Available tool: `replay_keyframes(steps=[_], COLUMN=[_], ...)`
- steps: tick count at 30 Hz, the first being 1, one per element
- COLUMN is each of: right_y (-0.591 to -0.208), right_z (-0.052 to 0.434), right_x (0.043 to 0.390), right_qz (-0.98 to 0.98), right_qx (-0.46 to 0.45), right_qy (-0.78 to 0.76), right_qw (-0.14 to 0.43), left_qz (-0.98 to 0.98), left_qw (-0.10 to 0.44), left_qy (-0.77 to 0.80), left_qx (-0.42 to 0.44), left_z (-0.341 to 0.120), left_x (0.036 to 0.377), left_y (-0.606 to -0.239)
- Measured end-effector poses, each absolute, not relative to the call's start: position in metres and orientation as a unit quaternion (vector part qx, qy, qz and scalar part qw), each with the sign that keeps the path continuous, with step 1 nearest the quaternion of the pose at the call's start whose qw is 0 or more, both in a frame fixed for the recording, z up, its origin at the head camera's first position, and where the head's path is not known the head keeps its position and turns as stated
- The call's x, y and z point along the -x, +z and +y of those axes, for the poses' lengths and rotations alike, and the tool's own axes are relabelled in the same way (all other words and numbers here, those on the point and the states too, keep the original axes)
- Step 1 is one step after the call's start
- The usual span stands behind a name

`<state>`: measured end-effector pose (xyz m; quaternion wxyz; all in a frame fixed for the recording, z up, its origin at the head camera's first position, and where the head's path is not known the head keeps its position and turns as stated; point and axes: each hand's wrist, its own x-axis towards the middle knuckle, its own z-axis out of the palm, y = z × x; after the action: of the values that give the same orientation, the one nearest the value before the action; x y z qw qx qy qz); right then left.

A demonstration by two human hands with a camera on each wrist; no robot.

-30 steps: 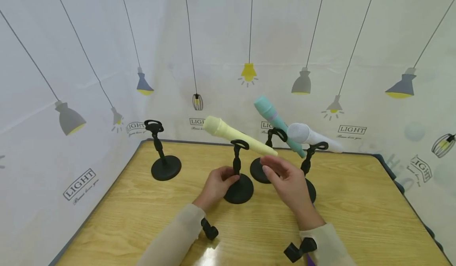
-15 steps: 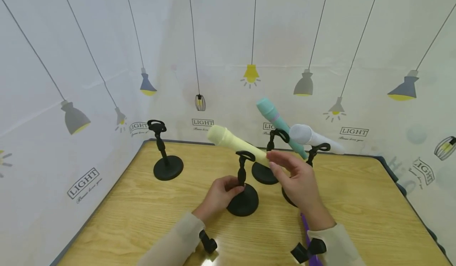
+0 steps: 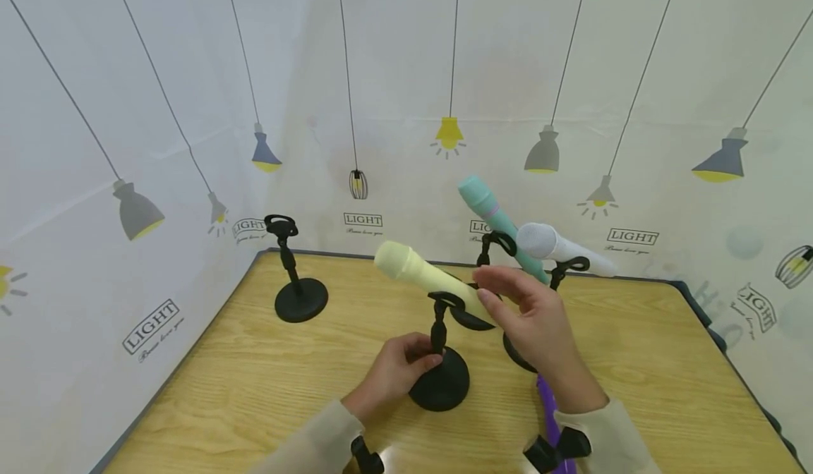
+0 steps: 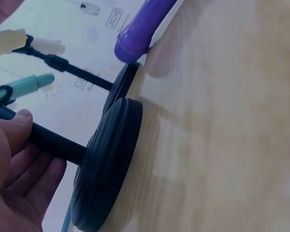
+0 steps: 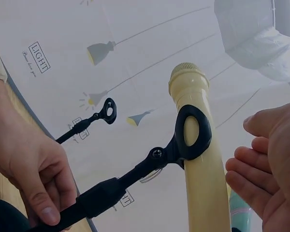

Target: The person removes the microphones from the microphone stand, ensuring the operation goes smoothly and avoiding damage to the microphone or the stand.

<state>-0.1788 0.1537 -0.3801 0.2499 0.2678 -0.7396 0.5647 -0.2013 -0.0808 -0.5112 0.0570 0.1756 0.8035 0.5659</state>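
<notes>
Purple plastic, a microphone [image 3: 547, 407], is lying on the wooden table [image 3: 254, 382] nearest the person, partly hidden by the right sleeve. Just beyond, the left hand [image 3: 395, 373] is curling its fingers round the post of a black stand [image 3: 440, 382], whose clip is carrying a tilted yellow microphone [image 3: 427, 278]. The right hand [image 3: 536, 319] is hovering beside that microphone's tail, fingers loosely spread, gripping nothing. It is blocking the view of two stands behind, which are bearing a teal microphone [image 3: 494, 216] and a white microphone [image 3: 559, 247]. An empty stand [image 3: 295, 283] is standing well apart, far left.
</notes>
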Motion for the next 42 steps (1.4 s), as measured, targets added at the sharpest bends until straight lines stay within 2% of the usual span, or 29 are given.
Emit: replay_keyframes(steps=[8,16,26,35,42], right_y=[-0.369,-0.36,-0.356,-0.35,-0.343], right_z=[0.152,0.146,0.139,0.131,0.122], right_x=[0.172,0.169,0.163,0.158,0.155], right_qz=[-0.754,-0.754,-0.791,-0.837,-0.856], right_qx=[-0.29,-0.337,-0.316,-0.308,-0.283], right_qy=[0.549,0.527,0.492,0.392,0.393], right_qw=[0.212,0.2,0.179,0.225,0.182], left_qz=[0.805,0.799,0.79,0.781,0.774], left_qw=[0.064,0.07,0.081,0.08,0.079], left_qy=[0.561,0.57,0.579,0.586,0.594], left_qx=[-0.181,-0.176,-0.184,-0.2,-0.206], left_z=[-0.076,-0.077,-0.074,-0.071,-0.068], left_x=[0.189,0.182,0.172,0.17,0.168], left_y=[-0.51,-0.511,-0.509,-0.51,-0.511])
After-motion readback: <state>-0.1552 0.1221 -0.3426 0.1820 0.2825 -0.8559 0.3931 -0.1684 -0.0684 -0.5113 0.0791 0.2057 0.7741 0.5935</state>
